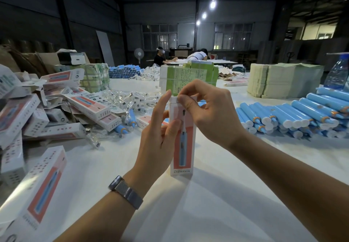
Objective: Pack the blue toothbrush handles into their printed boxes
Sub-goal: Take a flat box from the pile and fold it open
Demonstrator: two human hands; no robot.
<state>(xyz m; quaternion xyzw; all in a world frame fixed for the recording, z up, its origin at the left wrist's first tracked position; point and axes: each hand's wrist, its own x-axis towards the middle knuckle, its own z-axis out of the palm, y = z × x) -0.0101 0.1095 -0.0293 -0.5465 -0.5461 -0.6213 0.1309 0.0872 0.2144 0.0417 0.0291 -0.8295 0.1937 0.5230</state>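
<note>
A printed box [182, 147], white with a pink panel and a blue toothbrush picture, stands upright on the white table [217, 194] at centre. My left hand [160, 128] holds the box's left side, with the index finger straight up beside its top. My right hand [205, 109] pinches the flap at the top of the box with curled fingers. Blue toothbrush handles [294, 117] lie heaped at the right. Whether a handle is inside the box is hidden.
Printed boxes [37, 185] pile up at the left, among clear plastic bags [124, 98]. A green leaflet stack [188, 77] stands behind the box, pale paper stacks [283, 79] and a water bottle [338, 71] at the right. Two people sit at a far table.
</note>
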